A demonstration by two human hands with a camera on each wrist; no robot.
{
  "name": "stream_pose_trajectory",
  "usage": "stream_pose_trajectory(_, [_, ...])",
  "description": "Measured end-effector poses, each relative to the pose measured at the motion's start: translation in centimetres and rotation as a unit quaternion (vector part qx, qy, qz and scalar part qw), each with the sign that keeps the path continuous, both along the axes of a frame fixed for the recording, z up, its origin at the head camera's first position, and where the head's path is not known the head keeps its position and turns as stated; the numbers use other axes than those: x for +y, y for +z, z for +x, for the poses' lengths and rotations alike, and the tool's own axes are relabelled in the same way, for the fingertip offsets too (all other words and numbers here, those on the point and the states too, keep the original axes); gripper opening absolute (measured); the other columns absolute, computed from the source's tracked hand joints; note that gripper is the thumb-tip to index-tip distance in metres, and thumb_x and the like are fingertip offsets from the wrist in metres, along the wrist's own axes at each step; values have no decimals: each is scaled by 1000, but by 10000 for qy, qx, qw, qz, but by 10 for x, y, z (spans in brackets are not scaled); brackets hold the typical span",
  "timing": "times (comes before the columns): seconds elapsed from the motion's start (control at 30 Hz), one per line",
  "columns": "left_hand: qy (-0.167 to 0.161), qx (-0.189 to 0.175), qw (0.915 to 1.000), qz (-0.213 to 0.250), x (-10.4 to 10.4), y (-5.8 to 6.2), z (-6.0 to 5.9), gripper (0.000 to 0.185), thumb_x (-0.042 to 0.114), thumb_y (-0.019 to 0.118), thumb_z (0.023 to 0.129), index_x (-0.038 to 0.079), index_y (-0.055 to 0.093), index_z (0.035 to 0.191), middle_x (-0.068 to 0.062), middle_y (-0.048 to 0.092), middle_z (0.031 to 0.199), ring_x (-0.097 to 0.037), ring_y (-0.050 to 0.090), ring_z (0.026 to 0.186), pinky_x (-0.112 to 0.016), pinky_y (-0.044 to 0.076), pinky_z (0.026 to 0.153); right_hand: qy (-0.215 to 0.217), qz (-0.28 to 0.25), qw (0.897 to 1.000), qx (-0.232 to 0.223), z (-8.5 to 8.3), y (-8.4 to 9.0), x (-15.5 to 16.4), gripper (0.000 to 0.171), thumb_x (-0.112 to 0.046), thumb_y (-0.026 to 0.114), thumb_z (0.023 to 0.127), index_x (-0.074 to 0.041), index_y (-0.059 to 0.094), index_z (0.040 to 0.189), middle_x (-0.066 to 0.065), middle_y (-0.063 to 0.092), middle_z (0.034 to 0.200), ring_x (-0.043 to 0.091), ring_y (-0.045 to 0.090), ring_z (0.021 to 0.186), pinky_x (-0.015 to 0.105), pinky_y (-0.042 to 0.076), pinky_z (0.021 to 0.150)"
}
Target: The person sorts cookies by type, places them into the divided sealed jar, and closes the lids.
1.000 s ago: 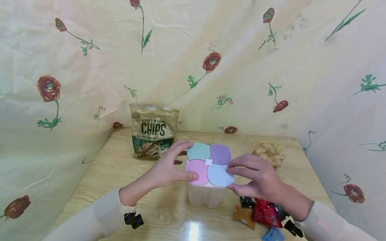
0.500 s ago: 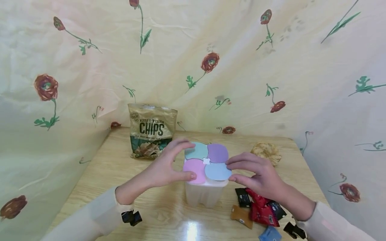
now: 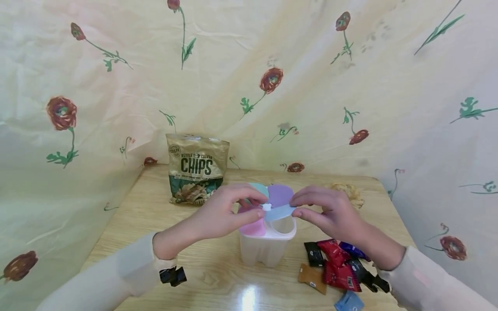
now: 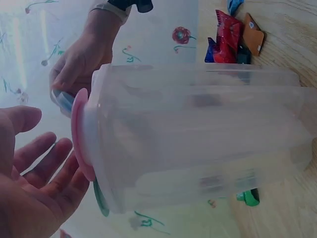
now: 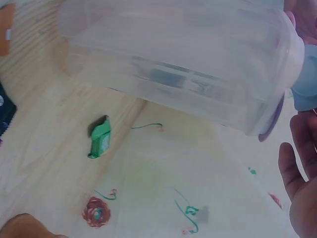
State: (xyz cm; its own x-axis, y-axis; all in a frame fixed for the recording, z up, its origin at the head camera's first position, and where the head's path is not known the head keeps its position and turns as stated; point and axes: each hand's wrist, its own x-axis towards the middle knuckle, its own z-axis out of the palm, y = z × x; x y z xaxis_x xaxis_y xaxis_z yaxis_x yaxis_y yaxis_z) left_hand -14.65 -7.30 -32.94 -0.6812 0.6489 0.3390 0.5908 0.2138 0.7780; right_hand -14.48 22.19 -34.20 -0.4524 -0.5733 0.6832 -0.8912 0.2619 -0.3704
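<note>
A tall translucent container (image 3: 258, 250) stands upright on the table, topped by pink (image 3: 253, 227), teal (image 3: 258, 188) and purple (image 3: 281, 195) petal-shaped lids around a small white centre piece. Its light-blue lid (image 3: 279, 212) is tilted up, baring a round opening (image 3: 284, 226) at the near right corner. My right hand (image 3: 336, 216) pinches the outer edge of that lid between thumb and fingers. Over the pink and teal lids reaches my left hand (image 3: 221, 211), thumb and fingers spread apart and fingertips close to the centre. In the left wrist view its palm (image 4: 25, 208) holds nothing.
Behind on the left stands a chips bag (image 3: 196, 168). Right of the container lie red packets (image 3: 342, 276), a black packet (image 3: 313, 254), an orange packet (image 3: 312, 278) and a blue packet (image 3: 349, 301). A tan crumpled bundle (image 3: 352, 194) sits farther back; a green packet (image 5: 100, 138) lies behind the container.
The light-blue lid has gone from flat to raised, pulled up by my right hand. My left hand has moved right, toward the centre of the lids.
</note>
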Motion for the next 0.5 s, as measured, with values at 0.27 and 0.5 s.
stream_pose_trajectory(0.27, [34, -161, 9983, -555, 11, 8, 3, 27, 19, 80, 90, 15, 75, 116, 7, 72, 103, -4, 65, 91, -26, 58, 79, -73, 163, 9996, -217, -11, 11, -8, 16, -7, 78, 90, -18, 77, 102, -5, 76, 96, 3, 63, 78, 15, 50, 66])
stream_pose_trajectory(0.5, [141, 155, 9960, -865, 14, 13, 1, 23, 18, 80, 90, 14, 75, 111, 7, 72, 98, -3, 65, 86, -23, 58, 76, -42, 167, 9987, -485, -16, 16, -10, 26, 0, 78, 88, -22, 76, 101, -7, 75, 93, 2, 59, 74, 17, 47, 64])
